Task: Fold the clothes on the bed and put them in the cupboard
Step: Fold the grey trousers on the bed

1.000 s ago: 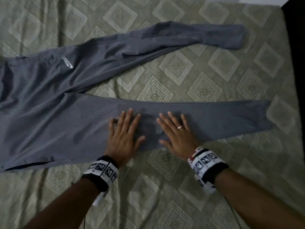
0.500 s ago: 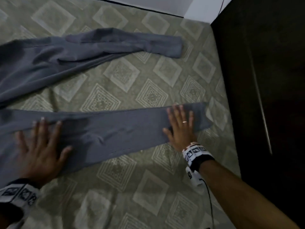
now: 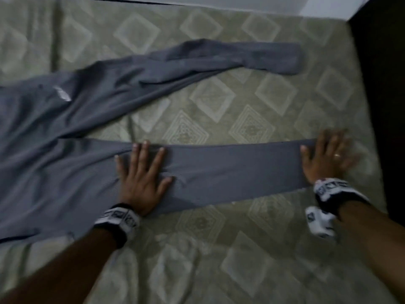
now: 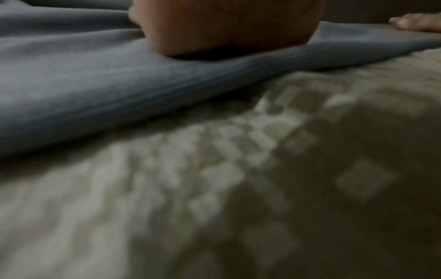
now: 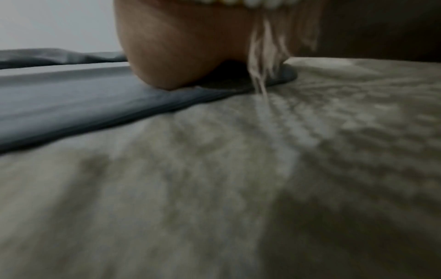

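Note:
Grey track pants (image 3: 230,172) lie spread on the bed, legs pointing right and a white logo (image 3: 62,95) near the waist at left. My left hand (image 3: 142,172) presses flat, fingers spread, on the near leg around its middle. My right hand (image 3: 326,156) lies flat on that leg's hem at the right. The far leg (image 3: 197,64) lies rumpled and slanting toward the back. In the left wrist view the heel of my left hand (image 4: 229,28) rests on grey cloth (image 4: 95,79). In the right wrist view my right hand (image 5: 181,47) sits on the hem (image 5: 95,98).
The bed cover (image 3: 241,249) is pale green with a diamond pattern. A dark cupboard (image 3: 385,106) stands along the bed's right edge, close to my right hand. A white wall (image 3: 241,3) runs behind the bed.
Both hands began side by side at the middle of the near leg. My right hand has slid along it to the hem, smoothing the cloth flat. The left hand stays mid-leg.

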